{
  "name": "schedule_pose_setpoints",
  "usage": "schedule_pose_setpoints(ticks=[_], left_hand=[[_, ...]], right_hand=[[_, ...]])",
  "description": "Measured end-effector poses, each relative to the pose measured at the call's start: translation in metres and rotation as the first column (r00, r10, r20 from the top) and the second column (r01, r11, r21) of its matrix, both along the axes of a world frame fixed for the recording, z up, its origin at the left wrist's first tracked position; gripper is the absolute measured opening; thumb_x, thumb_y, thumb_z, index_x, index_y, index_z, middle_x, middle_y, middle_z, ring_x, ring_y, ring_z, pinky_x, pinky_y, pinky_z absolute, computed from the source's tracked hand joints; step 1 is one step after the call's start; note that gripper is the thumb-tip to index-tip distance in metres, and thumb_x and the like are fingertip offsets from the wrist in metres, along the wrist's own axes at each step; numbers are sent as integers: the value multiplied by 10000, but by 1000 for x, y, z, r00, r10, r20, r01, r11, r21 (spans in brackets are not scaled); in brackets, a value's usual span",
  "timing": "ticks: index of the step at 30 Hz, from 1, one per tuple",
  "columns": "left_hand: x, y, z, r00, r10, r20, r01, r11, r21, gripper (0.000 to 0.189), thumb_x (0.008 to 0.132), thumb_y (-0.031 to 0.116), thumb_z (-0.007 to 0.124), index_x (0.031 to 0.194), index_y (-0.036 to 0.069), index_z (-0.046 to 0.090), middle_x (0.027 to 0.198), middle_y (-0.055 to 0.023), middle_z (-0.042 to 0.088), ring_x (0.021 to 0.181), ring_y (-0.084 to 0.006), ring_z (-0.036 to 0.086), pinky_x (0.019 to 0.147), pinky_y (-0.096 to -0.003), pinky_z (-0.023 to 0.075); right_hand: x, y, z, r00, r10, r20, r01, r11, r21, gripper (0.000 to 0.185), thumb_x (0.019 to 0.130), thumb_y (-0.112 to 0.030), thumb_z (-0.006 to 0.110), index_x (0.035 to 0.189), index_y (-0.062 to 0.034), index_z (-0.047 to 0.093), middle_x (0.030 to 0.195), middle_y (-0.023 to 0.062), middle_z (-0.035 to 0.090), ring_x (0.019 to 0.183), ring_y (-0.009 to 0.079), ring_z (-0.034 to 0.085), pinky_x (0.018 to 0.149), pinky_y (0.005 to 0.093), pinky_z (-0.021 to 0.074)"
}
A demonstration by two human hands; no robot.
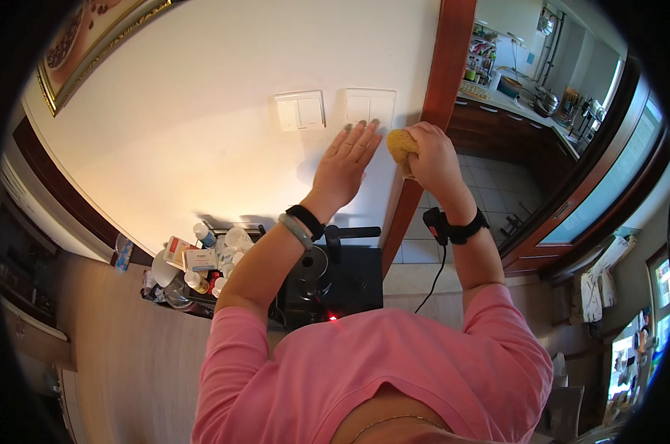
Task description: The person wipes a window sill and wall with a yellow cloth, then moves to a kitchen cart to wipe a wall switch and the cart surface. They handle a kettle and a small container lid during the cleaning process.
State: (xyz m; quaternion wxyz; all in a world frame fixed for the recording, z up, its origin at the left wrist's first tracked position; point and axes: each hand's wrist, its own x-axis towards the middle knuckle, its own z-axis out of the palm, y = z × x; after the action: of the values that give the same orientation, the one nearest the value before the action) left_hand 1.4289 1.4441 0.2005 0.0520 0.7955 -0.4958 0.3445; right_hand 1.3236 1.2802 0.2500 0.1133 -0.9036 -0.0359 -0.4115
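Observation:
My left hand (343, 158) is raised to the pale wall with its fingers out straight, holding nothing. Its fingertips are at the lower edge of a white double light switch (370, 105). A second white switch plate (300, 111) is on the wall to its left. In my right hand (437, 152) is a crumpled yellow sponge (401, 145), which could also be a cloth; my fingers hide part of it. That hand is beside the reddish wooden door frame (443, 72), right of the switches. Whether the sponge touches the wall or frame I cannot tell.
Below my arms stands a black appliance (363, 277) with a handle and a red light. Left of it are medicine boxes (200, 260) and several bottles (196, 282). A black cable (437, 283) hangs from my right wrist. A doorway opens onto kitchen cabinets (496, 125).

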Motion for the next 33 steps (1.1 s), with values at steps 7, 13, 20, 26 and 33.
schedule_pose_setpoints(ticks=[7, 13, 20, 26, 33], left_hand=[[-3, -28, -4, 977, 200, 74, -203, 978, 38, 809, 799, 366, 611, 1425, 65, 196, 1437, -50, 243, 1349, -238, 206, 1122, -392, 138], [-6, -22, -2, 991, 130, -35, -131, 991, -3, 793, 791, 346, 620, 1417, 61, 224, 1419, -44, 279, 1341, -223, 224, 1124, -396, 136], [-5, -22, -1, 980, 182, -77, -178, 983, 56, 674, 792, 338, 618, 1358, 84, 354, 1415, -42, 312, 1336, -213, 243, 1122, -414, 128], [0, -20, -3, 979, 187, -79, -181, 980, 82, 667, 778, 332, 631, 1347, 95, 377, 1415, -32, 322, 1323, -207, 271, 1110, -420, 153], [-6, -17, 0, 993, 53, -104, -61, 996, -71, 768, 754, 290, 656, 1392, 79, 284, 1414, -31, 305, 1332, -206, 255, 1098, -422, 181]], right_hand=[[-7, -18, 0, 999, 26, 30, -27, 999, 19, 287, 670, -3, 551, 951, -1, 613, 925, 137, 594, 904, 337, 554, 818, 404, 441], [6, -21, 12, 991, 33, 129, -25, 998, -64, 361, 642, -9, 570, 1002, -27, 604, 987, 118, 581, 941, 331, 540, 822, 414, 436], [67, 18, 24, 922, 123, 367, 30, 922, -385, 370, 648, -118, 605, 1015, -73, 602, 1013, 62, 554, 967, 260, 525, 846, 369, 421], [70, 26, 23, 960, 21, 281, 100, 906, -411, 215, 689, -129, 566, 891, -66, 599, 904, 50, 546, 910, 228, 532, 818, 337, 432], [35, -6, 31, 971, -216, 101, 238, 886, -397, 193, 748, -77, 508, 917, -70, 600, 944, 67, 561, 938, 255, 543, 808, 374, 442]])
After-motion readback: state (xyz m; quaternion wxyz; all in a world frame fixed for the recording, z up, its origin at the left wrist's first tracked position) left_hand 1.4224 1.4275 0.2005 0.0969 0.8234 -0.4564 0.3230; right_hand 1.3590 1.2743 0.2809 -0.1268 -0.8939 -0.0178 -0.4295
